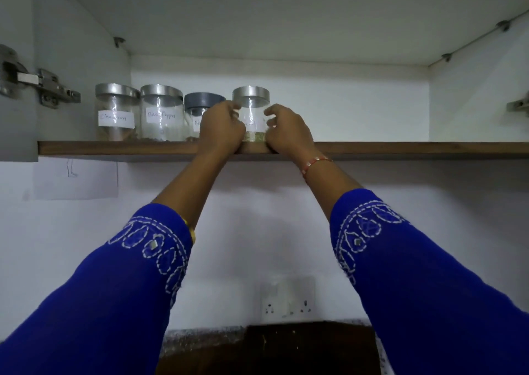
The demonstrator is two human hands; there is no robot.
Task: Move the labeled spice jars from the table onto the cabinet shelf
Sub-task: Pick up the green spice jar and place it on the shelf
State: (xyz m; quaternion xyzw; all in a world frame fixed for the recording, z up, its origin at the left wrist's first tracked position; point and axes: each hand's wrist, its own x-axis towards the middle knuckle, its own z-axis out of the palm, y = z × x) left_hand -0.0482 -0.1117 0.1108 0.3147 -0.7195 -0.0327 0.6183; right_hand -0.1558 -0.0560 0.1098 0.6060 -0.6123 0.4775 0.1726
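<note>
Left hand [221, 128] and right hand [287, 130], each grip curled closed on opposite sides of a steel-lidded jar [252, 114] standing upright at the cabinet shelf [400, 148] front edge, rightmost of four; cinnamon jar [116, 111], black pepper jar [162, 113], grey-lidded jar [197, 108] alongside toward the left end.

Blue white-embroidered sleeves [120, 289], red-white wrist thread [315, 165]
</note>
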